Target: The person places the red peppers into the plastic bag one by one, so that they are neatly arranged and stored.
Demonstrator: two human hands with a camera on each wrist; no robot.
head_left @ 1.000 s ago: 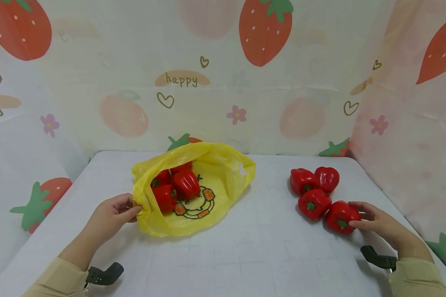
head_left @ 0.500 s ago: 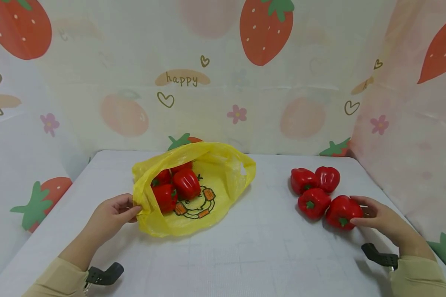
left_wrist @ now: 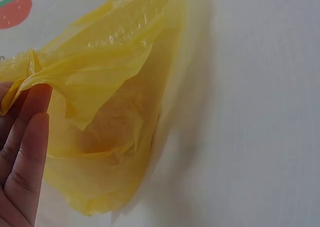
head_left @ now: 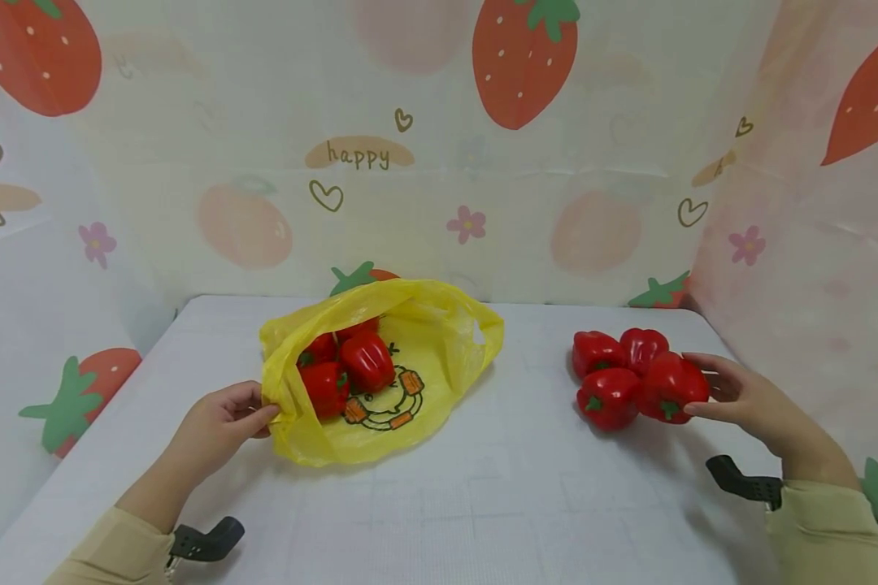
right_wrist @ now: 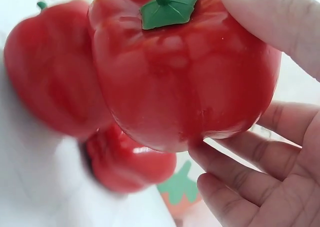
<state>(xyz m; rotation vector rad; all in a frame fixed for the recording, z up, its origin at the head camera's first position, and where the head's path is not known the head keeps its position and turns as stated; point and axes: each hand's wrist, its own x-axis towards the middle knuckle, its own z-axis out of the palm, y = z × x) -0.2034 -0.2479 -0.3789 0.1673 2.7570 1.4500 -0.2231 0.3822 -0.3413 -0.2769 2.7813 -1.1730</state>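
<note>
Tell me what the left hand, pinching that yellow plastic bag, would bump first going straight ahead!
First, the left hand would push the yellow plastic bag, then probably the front glossy, rounded red pepper inside; depth is unclear.

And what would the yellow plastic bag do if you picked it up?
The yellow plastic bag would probably flop and crumple, because it looks thin and creased. It would likely sag where the red bell peppers lie inside. With only the left hand pinching one edge, a pepper might tumble out, since the mouth gapes wide.
</note>
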